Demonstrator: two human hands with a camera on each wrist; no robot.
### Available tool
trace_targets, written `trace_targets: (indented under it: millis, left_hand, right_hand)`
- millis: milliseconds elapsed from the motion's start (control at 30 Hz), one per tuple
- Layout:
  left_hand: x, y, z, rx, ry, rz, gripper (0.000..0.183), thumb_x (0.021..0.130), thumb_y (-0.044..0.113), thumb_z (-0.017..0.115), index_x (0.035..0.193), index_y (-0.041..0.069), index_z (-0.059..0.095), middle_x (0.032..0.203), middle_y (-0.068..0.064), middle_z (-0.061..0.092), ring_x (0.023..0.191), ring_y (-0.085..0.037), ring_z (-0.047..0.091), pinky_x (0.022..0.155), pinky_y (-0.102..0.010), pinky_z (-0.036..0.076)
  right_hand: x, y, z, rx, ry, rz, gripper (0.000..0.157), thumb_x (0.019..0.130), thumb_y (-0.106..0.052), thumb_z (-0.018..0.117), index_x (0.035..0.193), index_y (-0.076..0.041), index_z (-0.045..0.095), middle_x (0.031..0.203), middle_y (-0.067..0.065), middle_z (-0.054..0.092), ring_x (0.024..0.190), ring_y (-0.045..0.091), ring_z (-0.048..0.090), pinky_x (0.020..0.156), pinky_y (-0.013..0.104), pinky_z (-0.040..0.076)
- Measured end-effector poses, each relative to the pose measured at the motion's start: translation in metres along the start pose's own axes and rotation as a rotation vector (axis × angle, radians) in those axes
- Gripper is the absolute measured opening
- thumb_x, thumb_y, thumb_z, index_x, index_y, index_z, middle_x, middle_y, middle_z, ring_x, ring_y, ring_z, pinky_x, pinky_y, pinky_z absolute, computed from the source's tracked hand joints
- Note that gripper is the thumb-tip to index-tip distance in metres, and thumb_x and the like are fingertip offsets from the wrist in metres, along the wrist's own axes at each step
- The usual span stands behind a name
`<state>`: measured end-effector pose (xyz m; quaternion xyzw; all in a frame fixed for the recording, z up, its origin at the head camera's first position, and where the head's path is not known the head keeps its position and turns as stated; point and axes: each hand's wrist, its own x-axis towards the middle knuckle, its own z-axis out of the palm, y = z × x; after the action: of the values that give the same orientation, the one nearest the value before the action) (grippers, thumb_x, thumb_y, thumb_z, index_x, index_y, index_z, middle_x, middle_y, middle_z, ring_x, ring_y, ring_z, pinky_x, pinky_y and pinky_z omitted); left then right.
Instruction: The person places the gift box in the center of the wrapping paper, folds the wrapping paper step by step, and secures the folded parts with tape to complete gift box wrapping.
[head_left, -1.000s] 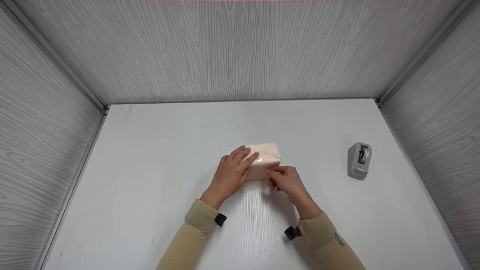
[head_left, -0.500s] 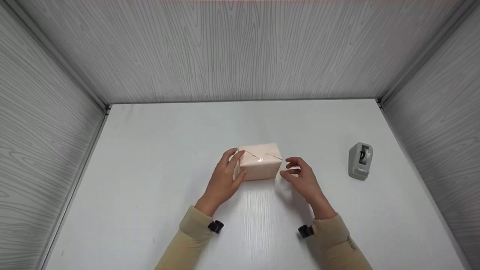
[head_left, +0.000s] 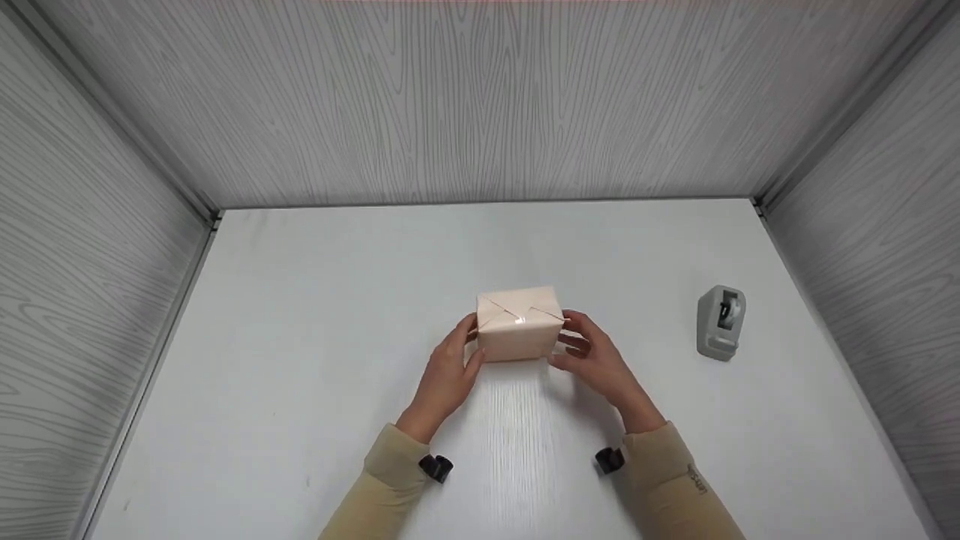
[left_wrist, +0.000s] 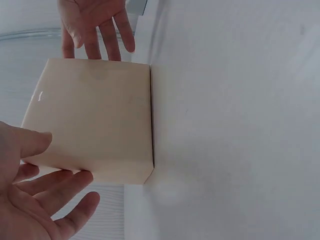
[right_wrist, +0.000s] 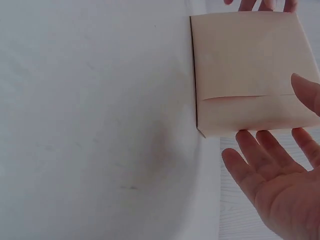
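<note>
A small box wrapped in pale peach paper stands on the white table. Folded triangular flaps meet on its top, and a shiny bit like clear tape shows at their join. My left hand is at the box's left side, its fingertips touching that side and its thumb by the near face. At the opposite side, my right hand touches the box with nearly straight fingers, the thumb in front of the near face. A paper seam runs along the face in the right wrist view. The underside is hidden.
A grey tape dispenser stands on the white table to the right, apart from the hands. Grey wood-grain walls enclose the table at the back and both sides.
My left hand has slid off the box's top down to its left side. My right hand drew back from the near face, then came to the right side. The dispenser stayed put.
</note>
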<state>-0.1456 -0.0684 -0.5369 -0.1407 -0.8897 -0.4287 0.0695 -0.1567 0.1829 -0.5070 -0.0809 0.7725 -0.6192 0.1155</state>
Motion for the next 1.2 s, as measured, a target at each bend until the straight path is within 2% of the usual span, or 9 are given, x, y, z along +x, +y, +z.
trace_targets:
  millis: [167, 300, 433, 667, 933, 1067, 1200]
  left_hand:
    - [0.003, 0.0, -0.001, -0.055, 0.069, 0.046, 0.044, 0.099, 0.014, 0.06, 0.139, 0.0, 0.048, 0.122, -0.013, 0.062, 0.104, -0.021, 0.065, 0.091, -0.033, 0.051]
    - [0.004, 0.002, -0.004, -0.083, 0.037, 0.042, 0.046, 0.1, 0.022, 0.059, 0.138, -0.002, 0.048, 0.114, -0.014, 0.066, 0.097, -0.021, 0.067, 0.083, -0.037, 0.055]
    - [0.005, 0.006, -0.008, -0.079, 0.017, 0.029, 0.048, 0.101, 0.025, 0.058, 0.139, -0.002, 0.047, 0.104, -0.013, 0.069, 0.091, -0.021, 0.068, 0.076, -0.041, 0.056]
    - [0.009, 0.006, -0.009, -0.039, 0.002, -0.015, 0.045, 0.101, 0.024, 0.056, 0.138, 0.0, 0.049, 0.09, -0.004, 0.068, 0.078, -0.011, 0.064, 0.067, -0.03, 0.053]
    - [0.015, 0.005, -0.006, 0.036, -0.033, -0.126, 0.042, 0.102, 0.024, 0.056, 0.138, 0.003, 0.052, 0.085, -0.002, 0.067, 0.069, -0.011, 0.058, 0.065, -0.031, 0.05]
    - [0.02, 0.003, -0.005, 0.068, -0.082, -0.17, 0.045, 0.102, 0.026, 0.053, 0.141, 0.003, 0.048, 0.092, -0.005, 0.067, 0.076, -0.015, 0.058, 0.072, -0.035, 0.05]
    - [0.023, 0.002, -0.003, 0.086, -0.137, -0.181, 0.051, 0.102, 0.025, 0.052, 0.145, 0.0, 0.042, 0.101, -0.011, 0.068, 0.086, -0.019, 0.062, 0.079, -0.038, 0.051]
  right_hand:
    - [-0.001, 0.001, 0.001, -0.006, 0.025, -0.028, 0.069, 0.081, 0.003, 0.076, 0.142, 0.0, 0.043, 0.131, 0.023, 0.051, 0.115, 0.041, 0.053, 0.099, 0.056, 0.042]
    - [0.001, 0.012, 0.003, -0.044, 0.097, -0.04, 0.068, 0.08, -0.002, 0.079, 0.14, -0.006, 0.048, 0.119, 0.018, 0.054, 0.101, 0.034, 0.055, 0.085, 0.048, 0.048]
    - [0.002, 0.015, 0.005, -0.099, 0.159, -0.016, 0.068, 0.077, -0.011, 0.083, 0.138, -0.013, 0.051, 0.11, 0.013, 0.055, 0.091, 0.027, 0.054, 0.074, 0.036, 0.047]
    - [-0.001, 0.012, 0.014, -0.153, 0.175, 0.062, 0.073, 0.075, -0.019, 0.085, 0.138, -0.01, 0.05, 0.104, 0.011, 0.054, 0.086, 0.025, 0.052, 0.069, 0.034, 0.044]
    - [0.002, 0.015, 0.023, -0.196, 0.167, 0.145, 0.072, 0.077, -0.023, 0.083, 0.139, -0.006, 0.049, 0.101, 0.012, 0.056, 0.084, 0.024, 0.055, 0.068, 0.032, 0.048]
    - [0.007, 0.018, 0.027, -0.224, 0.18, 0.184, 0.072, 0.078, -0.024, 0.082, 0.139, -0.006, 0.049, 0.101, 0.011, 0.057, 0.087, 0.024, 0.056, 0.069, 0.032, 0.049]
    - [0.012, 0.018, 0.029, -0.264, 0.187, 0.196, 0.071, 0.081, -0.027, 0.079, 0.14, -0.004, 0.049, 0.102, 0.012, 0.058, 0.089, 0.024, 0.057, 0.07, 0.035, 0.05]
